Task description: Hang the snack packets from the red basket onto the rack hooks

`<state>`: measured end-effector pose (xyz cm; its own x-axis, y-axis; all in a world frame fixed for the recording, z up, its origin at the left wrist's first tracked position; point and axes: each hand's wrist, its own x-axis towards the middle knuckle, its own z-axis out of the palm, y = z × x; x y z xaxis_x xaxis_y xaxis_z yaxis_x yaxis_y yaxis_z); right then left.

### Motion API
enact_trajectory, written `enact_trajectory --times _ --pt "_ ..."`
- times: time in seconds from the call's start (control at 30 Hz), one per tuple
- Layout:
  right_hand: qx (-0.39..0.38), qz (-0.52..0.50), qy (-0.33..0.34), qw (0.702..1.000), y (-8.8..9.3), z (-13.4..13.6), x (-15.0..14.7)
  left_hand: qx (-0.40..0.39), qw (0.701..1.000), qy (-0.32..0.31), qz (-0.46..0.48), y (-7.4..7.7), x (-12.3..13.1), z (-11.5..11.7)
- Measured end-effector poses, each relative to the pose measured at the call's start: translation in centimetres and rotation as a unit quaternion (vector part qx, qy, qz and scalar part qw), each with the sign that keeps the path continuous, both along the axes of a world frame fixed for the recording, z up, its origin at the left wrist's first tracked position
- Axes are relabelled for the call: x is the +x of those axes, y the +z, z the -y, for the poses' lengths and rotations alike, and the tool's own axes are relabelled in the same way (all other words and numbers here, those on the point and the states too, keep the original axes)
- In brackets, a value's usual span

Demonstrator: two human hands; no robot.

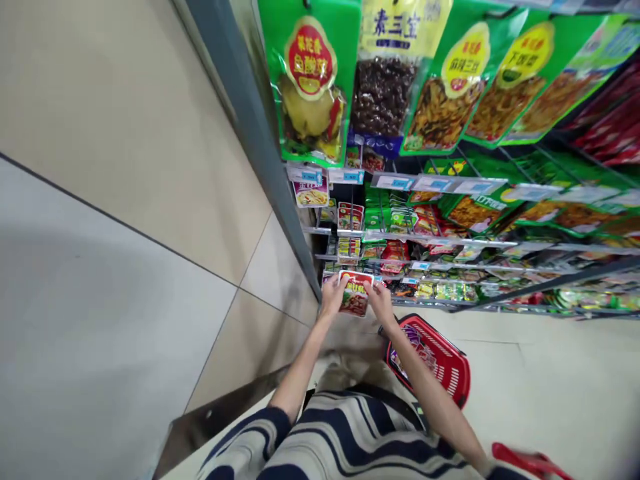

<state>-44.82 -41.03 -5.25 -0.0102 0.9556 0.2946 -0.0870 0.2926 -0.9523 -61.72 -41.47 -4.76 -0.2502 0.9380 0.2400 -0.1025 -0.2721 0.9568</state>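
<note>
Well, both hands work at about six o'clock in the head view, just in front of the lowest tier of a wire display rack (435,292). The left hand (331,298) is closed in a pinch on the left edge of a red food packet (355,297), and the right hand (381,301) grips its upper right corner. Held between them, the packet lies with its printed front toward the camera, a hold that seems to suit reading the label. Whether it is off its hook, I cannot tell.

A red plastic shopping basket (430,360) sits at about five o'clock beside the right forearm (435,400). Its red handle (525,459) reaches toward the lower right edge, so the basket appears to hang from that arm, which would leave both hands free. A striped navy-and-cream sleeve (245,440) covers the left arm.

From twelve to two o'clock, green pickled-food packets (310,87) hang with their fronts outward, where shoppers can see them. A grey metal end panel (250,133) stands at ten o'clock, and beige floor tiles (100,320) spread toward nine.
</note>
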Motion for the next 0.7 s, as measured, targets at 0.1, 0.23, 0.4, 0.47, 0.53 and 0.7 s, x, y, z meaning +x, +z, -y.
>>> enact_trajectory --times 0.1,0.23,0.4,0.47,0.53,0.7 --pt "0.007 0.015 -0.039 0.999 1.6 -4.4 -2.0 0.033 0.999 -0.011 0.016 1.7 -1.1 -4.5" --pt "0.048 0.032 -0.056 0.997 3.7 -10.0 -3.3 0.034 0.999 -0.003 0.042 3.8 -1.8 -9.4" --pt "0.085 0.034 -0.079 0.993 4.4 -15.0 -3.9 0.057 0.996 0.009 0.070 4.2 -1.8 -14.1" --pt "0.096 0.036 -0.087 0.991 4.2 -16.3 -4.0 0.071 0.995 0.017 0.071 3.8 -1.6 -15.1" --pt "0.120 0.040 -0.094 0.988 3.9 -17.2 -4.0 0.086 0.993 0.033 0.078 3.5 -1.5 -15.5" --pt "0.185 0.011 -0.106 0.977 4.2 -17.8 -4.9 0.117 0.986 0.066 0.097 4.2 -1.6 -15.4"
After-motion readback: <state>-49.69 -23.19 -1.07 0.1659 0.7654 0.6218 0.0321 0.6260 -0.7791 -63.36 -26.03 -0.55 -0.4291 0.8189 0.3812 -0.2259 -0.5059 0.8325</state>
